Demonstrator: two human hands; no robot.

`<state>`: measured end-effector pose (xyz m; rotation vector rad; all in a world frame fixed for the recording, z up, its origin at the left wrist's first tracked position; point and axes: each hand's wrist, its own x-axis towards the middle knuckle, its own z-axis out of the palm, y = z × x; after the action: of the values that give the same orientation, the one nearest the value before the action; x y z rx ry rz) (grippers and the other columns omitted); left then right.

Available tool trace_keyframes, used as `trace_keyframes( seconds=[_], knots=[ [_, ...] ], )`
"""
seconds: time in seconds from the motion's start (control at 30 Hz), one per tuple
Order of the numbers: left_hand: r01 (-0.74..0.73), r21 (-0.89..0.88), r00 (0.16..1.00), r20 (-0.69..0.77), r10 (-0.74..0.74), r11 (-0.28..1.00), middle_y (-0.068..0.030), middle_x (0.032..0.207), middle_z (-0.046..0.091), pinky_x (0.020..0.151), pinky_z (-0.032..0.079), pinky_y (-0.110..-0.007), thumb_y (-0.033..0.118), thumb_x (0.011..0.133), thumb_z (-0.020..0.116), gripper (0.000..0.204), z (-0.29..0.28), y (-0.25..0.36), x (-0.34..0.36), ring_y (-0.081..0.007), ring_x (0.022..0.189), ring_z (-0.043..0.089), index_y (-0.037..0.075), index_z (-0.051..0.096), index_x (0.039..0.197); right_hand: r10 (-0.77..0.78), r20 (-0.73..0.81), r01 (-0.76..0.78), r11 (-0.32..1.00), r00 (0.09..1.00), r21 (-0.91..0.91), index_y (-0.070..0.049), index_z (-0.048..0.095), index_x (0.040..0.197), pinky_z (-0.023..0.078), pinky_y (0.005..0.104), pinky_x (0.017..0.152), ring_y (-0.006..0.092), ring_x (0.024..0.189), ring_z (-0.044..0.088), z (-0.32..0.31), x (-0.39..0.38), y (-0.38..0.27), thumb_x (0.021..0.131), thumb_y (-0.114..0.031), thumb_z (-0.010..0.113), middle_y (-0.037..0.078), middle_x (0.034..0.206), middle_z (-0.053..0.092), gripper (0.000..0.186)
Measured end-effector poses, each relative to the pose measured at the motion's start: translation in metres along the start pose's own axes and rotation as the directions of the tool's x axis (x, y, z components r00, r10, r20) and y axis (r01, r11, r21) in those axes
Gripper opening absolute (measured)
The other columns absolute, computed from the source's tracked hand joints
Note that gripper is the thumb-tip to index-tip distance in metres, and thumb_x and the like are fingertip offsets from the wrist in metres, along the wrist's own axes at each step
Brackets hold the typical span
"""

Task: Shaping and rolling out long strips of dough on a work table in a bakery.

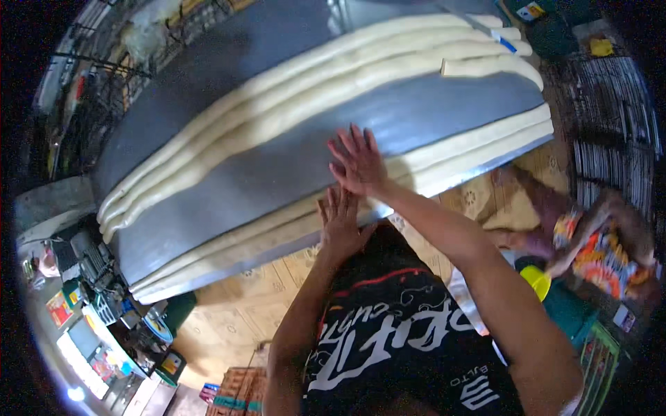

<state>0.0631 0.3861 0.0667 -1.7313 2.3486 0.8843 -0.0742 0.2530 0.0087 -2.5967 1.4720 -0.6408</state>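
My left hand [345, 223] lies open and flattened across the long pale dough strips [229, 243] along the near edge of the dark metal worktop [270, 170]. Just above it, my right hand [357, 159] is open with fingers spread, over those strips and the bare metal behind them. Several longer, thicker dough ropes [291, 90] run across the back of the worktop. At their right end lies a blade with a blue handle [506, 44], near a shorter dough piece [485, 66].
At the right, a person [596, 263] in patterned clothing is beside a yellow container [534, 281] and a green crate [596, 360]. A motor machine [94, 256] stands at the left. Wire racks [603, 118] flank the worktop. A woven crate [236, 388] sits on the tiled floor [229, 319].
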Motion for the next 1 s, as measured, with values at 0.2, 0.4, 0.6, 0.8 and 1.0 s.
trace_keyframes(
  seconds=[0.2, 0.4, 0.6, 0.8, 1.0],
  knots=[
    [0.119, 0.121, 0.970, -0.227, -0.089, 0.986, -0.0230, 0.178, 0.020, 0.128, 0.012, -0.071, 0.060, 0.095, 0.061, 0.097, -0.001, -0.018, -0.022, -0.0540, 0.162, 0.014, 0.006, 0.031, 0.169, -0.066, -0.088, 0.074, 0.993, 0.994, 0.089, -0.009, 0.054, 0.153, 0.028, 0.0704, 0.120, 0.0523, 0.147, 0.041, -0.010, 0.033, -0.036, 0.099, -0.045, 0.062, 0.023, 0.163, 0.043, 0.066],
    [0.016, -0.147, 1.000, 0.017, -0.014, 0.989, -0.0251, 0.178, 0.015, 0.126, 0.007, -0.074, 0.073, 0.096, 0.056, 0.104, -0.020, -0.048, -0.026, -0.0580, 0.161, 0.006, 0.007, 0.026, 0.171, -0.019, 0.045, 0.017, 0.999, 0.999, 0.045, -0.008, 0.054, 0.153, 0.028, 0.0697, 0.120, 0.0535, 0.146, 0.042, 0.005, 0.026, -0.040, 0.099, -0.042, 0.062, 0.024, 0.163, 0.042, 0.064],
    [0.038, -0.013, 0.970, -0.238, -0.040, 0.999, -0.0256, 0.176, 0.022, 0.126, 0.010, -0.073, 0.057, 0.096, 0.061, 0.095, -0.014, -0.079, -0.060, -0.0583, 0.160, 0.013, 0.001, 0.032, 0.167, -0.045, 0.025, 0.045, 0.999, 0.999, 0.002, -0.007, 0.052, 0.153, 0.026, 0.0695, 0.122, 0.0549, 0.148, 0.038, 0.015, 0.043, -0.093, 0.100, -0.045, 0.059, 0.024, 0.163, 0.040, 0.065],
    [-0.021, -0.108, 0.969, -0.247, -0.007, 0.994, -0.0275, 0.175, 0.023, 0.125, 0.009, -0.075, 0.057, 0.097, 0.061, 0.095, -0.008, -0.119, -0.100, -0.0609, 0.158, 0.014, -0.002, 0.032, 0.166, 0.016, 0.168, -0.009, 0.999, 0.986, -0.042, -0.010, 0.049, 0.155, 0.024, 0.0690, 0.123, 0.0539, 0.151, 0.032, 0.031, 0.031, -0.134, 0.100, -0.048, 0.056, 0.023, 0.163, 0.038, 0.067],
    [0.009, -0.034, 0.969, -0.247, -0.017, 0.999, -0.0288, 0.174, 0.024, 0.122, 0.009, -0.080, 0.064, 0.098, 0.057, 0.097, -0.018, -0.174, -0.119, -0.0615, 0.158, 0.016, 0.001, 0.031, 0.168, 0.120, 0.234, -0.089, 0.986, 0.965, -0.139, -0.013, 0.045, 0.158, 0.024, 0.0688, 0.123, 0.0537, 0.153, 0.029, 0.032, 0.059, -0.162, 0.100, -0.049, 0.054, 0.022, 0.162, 0.037, 0.068]
  ],
)
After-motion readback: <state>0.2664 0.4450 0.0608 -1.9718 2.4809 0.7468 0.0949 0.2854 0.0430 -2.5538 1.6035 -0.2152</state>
